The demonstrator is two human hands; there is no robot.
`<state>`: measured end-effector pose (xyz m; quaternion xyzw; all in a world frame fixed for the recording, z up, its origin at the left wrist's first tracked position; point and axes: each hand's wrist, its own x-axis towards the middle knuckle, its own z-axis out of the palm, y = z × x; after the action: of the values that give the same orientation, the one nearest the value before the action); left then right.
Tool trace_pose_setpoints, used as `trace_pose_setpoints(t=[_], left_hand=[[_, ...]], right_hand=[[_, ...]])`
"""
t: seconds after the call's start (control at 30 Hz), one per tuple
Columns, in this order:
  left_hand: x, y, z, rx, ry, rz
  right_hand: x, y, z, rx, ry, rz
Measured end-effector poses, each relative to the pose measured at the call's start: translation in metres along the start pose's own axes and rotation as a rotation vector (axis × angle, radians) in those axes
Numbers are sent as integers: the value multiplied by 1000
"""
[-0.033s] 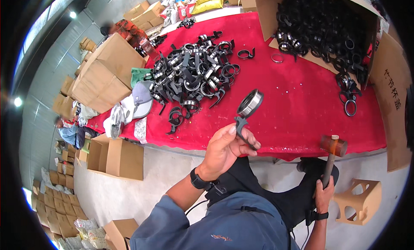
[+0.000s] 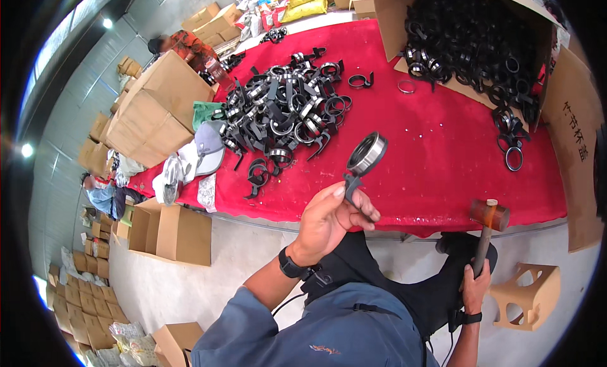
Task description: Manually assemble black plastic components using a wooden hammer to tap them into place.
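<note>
Raised above the table's near edge, my left hand [image 2: 329,221] pinches the black tail of a handled ring [image 2: 367,154]. That ring has a shiny silver band and is tilted, its round opening partly showing. Lower right, my right hand [image 2: 475,285] is closed round the handle of a mallet [image 2: 489,215] with a brown cylindrical head, held upright by my knee. A heap of similar handled rings [image 2: 284,107] lies on the red tablecloth [image 2: 417,171], beyond my left hand. One single handled ring [image 2: 360,81] and a thin loose ring [image 2: 406,86] lie right of the heap.
A tipped cardboard box [image 2: 392,25] spills black rings at the far right. Caps [image 2: 208,149] and a large carton [image 2: 148,107] stand left. An open carton [image 2: 183,231] is on the floor, a tan stool [image 2: 525,294] by my right arm. Two people work at the left.
The handled ring in my left hand has turned very slightly and sits a touch lower. My right hand and the mallet have not visibly moved.
</note>
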<state>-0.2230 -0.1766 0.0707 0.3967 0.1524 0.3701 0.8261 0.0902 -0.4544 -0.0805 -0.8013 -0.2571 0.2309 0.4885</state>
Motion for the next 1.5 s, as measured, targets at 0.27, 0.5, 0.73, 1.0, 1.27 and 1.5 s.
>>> trace_pose_setpoints(t=[0.27, 0.5, 0.73, 1.0, 1.27, 1.5], left_hand=[[14, -1, -19, 59, -147, 132], [36, 1, -17, 70, -279, 89], [49, -13, -13, -373, -513, -45], [55, -27, -23, -483, -649, -71], [55, -27, -26, -429, -628, -90], [48, -28, -33, -339, -348, -99]], right_hand=[[-1, 7, -4, 35, 12, -23], [1, 22, -8, 84, -1, -5], [2, 22, -7, 127, -6, 22], [4, 27, -9, 104, -32, -31], [5, 24, -9, 136, -64, -32], [5, 25, -6, 142, -57, 3]])
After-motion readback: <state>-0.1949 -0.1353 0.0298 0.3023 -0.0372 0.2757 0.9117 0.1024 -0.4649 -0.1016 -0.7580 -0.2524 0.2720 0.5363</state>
